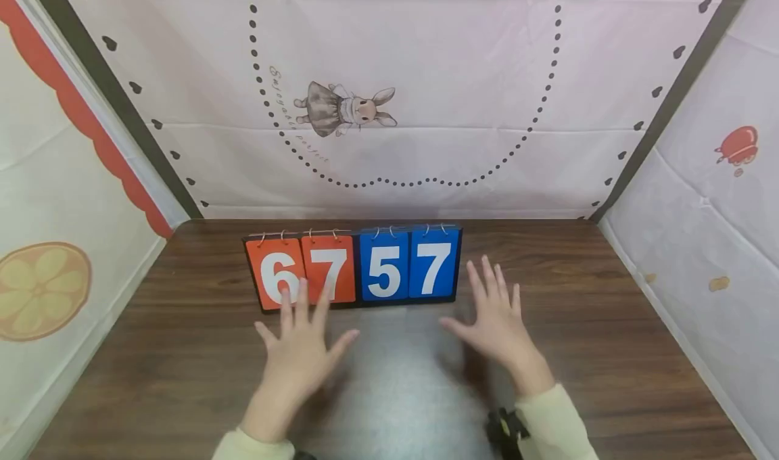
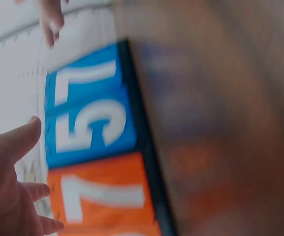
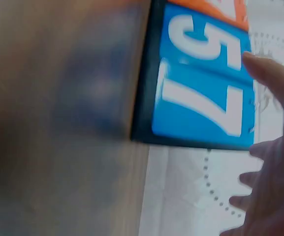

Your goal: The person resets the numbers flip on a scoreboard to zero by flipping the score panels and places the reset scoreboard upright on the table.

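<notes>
A flip scoreboard [image 1: 357, 270] stands upright toward the back of the wooden table, its ringed cards reading 6 and 7 on red, 5 and 7 on blue. My left hand [image 1: 298, 355], fingers spread, is in front of the red side, its fingertips overlapping the red cards in the head view. Off the scoreboard's right end, my right hand [image 1: 496, 321] is spread too, thumb pointing toward the blue cards. Neither hand holds anything. In the left wrist view the blue 5 card [image 2: 92, 125] shows past the thumb; the right wrist view shows the blue 7 card [image 3: 203, 105] beside the fingers.
The dark wood-grain table [image 1: 389, 379] has a bright reflection in front of the scoreboard. A white printed cloth [image 1: 450, 74] with a rabbit drawing hangs behind it. More white cloth walls [image 1: 688, 210] close in both sides. A dark band [image 1: 505, 429] is at the right wrist.
</notes>
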### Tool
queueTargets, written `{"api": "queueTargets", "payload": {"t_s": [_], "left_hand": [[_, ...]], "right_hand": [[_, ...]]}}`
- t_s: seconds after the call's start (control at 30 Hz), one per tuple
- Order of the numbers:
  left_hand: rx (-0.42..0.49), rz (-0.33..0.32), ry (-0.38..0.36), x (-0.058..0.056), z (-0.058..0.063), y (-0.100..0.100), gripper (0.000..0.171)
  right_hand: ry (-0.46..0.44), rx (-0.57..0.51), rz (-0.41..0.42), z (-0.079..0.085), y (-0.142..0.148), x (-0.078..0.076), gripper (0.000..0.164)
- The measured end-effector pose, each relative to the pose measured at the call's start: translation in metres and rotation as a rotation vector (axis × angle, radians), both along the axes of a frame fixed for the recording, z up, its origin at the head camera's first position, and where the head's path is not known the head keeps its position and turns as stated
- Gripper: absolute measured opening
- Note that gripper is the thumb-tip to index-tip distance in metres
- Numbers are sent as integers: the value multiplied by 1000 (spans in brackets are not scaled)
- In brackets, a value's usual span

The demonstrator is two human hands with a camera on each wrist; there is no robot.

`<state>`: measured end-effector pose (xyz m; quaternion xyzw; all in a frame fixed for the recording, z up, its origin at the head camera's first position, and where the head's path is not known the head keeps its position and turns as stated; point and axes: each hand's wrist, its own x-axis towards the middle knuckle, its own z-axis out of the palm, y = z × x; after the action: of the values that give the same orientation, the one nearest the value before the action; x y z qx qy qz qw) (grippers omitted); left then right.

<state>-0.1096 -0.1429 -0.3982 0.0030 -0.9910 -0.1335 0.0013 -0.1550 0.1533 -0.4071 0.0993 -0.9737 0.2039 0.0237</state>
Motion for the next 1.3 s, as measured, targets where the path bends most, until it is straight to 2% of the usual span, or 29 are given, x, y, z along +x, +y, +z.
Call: {"api": "queueTargets", "payload": {"t_s": [0.13, 0.23, 0.37, 0.53, 0.7, 0.93, 1.1, 1.3], "left_hand": [[113, 81, 84, -20, 17, -38, 99], [203, 138, 144, -33, 22, -60, 102], [313, 143, 149, -45, 23, -73, 100], [438, 154, 131, -49, 25, -78, 95], [485, 127, 134, -59, 22, -82, 93], [499, 46, 134, -87, 17, -82, 87], [518, 16, 119, -106, 19, -78, 81], [544, -20, 87, -134, 15, -60, 73]], "right_hand": [[48, -101, 60, 14, 3, -34, 100], [80, -146, 109, 21, 0, -50, 97], [72, -152, 151, 25, -4, -59, 94], [72, -126, 164, 22, -7, -58, 93], [112, -102, 137, 18, -4, -50, 95], [130, -83, 104, 15, 1, -29, 95], [131, -92, 95, 14, 5, -6, 96], [138, -109, 67, 13, 9, 28, 95]]}}
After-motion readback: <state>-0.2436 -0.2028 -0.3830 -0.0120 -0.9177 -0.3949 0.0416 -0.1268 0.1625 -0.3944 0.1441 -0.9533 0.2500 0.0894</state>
